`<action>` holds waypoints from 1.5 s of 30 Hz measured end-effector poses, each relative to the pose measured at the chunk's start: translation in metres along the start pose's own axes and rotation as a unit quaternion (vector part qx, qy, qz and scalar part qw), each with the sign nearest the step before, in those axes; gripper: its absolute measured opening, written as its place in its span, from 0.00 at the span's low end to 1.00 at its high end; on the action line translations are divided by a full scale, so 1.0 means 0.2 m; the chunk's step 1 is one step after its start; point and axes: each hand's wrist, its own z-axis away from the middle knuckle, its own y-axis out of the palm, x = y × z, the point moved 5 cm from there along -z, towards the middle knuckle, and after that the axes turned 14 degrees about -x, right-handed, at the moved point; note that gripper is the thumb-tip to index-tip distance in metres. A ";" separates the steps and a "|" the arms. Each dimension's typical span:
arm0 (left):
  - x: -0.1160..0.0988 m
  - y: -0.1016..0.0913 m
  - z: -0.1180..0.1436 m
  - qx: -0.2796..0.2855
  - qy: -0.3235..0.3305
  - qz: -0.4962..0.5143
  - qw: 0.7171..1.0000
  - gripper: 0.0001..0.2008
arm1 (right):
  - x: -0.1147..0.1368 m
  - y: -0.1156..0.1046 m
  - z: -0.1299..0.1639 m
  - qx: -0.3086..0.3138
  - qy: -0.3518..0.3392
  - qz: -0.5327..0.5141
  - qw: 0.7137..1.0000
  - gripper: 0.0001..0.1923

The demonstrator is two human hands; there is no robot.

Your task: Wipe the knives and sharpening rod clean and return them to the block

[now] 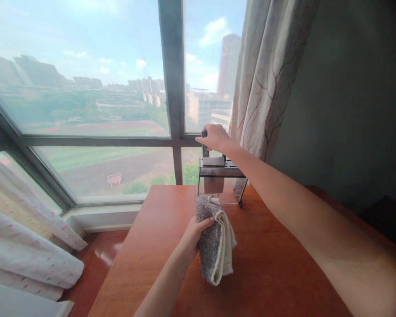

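Note:
My left hand (198, 233) grips a folded cloth (211, 240), grey and fuzzy on one face and cream on the other, above the table. Farther off, my right hand (216, 137) is closed around the black handle of a kitchen knife (205, 149). The knife stands upright with its wide blade down in a knife holder (222, 171), which has a slotted metal top and see-through sides. Another dark handle (224, 158) shows just under my right wrist. Part of the holder's front is hidden behind the cloth.
A reddish-brown wooden table (165, 251) lies under both hands, the holder near its far edge. Behind it are a framed window (176, 88) and a patterned curtain (260, 66). White fabric (29, 246) hangs at the left. A dark wall (343, 110) stands on the right.

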 end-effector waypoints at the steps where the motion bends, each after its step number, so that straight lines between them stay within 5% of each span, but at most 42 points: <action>1: 0.00 0.00 0.00 0.002 0.001 0.001 1.000 0.19 | -0.01 0.02 0.02 0.013 0.007 -0.002 1.000 0.15; 12: 0.01 0.00 -0.02 0.001 -0.006 0.017 1.000 0.18 | -0.09 0.07 0.15 0.033 0.046 -0.029 0.998 0.13; 17: 0.03 -0.02 -0.03 -0.012 -0.029 0.046 0.998 0.18 | -0.08 0.00 0.22 -0.008 0.037 -0.061 0.997 0.15; 21: 0.06 -0.05 -0.05 -0.022 -0.078 0.073 0.994 0.18 | -0.08 -0.16 0.44 -0.121 0.036 -0.093 0.988 0.15; 25: 0.09 -0.03 -0.05 -0.016 -0.107 0.099 0.989 0.19 | -0.14 -0.15 0.82 -0.064 0.104 -0.213 0.969 0.15; 29: 0.07 0.03 -0.02 0.005 -0.061 0.103 0.993 0.19 | -0.18 0.01 1.16 0.059 0.192 -0.384 0.901 0.23; 31: 0.04 0.08 -0.01 0.021 -0.039 0.091 0.995 0.20 | -0.18 0.06 1.26 0.047 0.228 -0.448 0.863 0.24; 35: -0.01 0.16 0.01 0.020 -0.007 0.053 0.998 0.25 | -0.14 0.10 1.35 0.064 0.282 -0.604 0.743 0.24; 41: -0.14 0.34 0.01 0.104 0.071 -0.044 0.991 0.25 | -0.30 0.14 1.49 -0.021 0.448 -0.680 0.580 0.24; 45: -0.36 0.44 -0.10 0.044 0.270 -0.152 0.950 0.23 | -0.46 0.19 1.59 -0.077 0.540 -0.708 0.448 0.15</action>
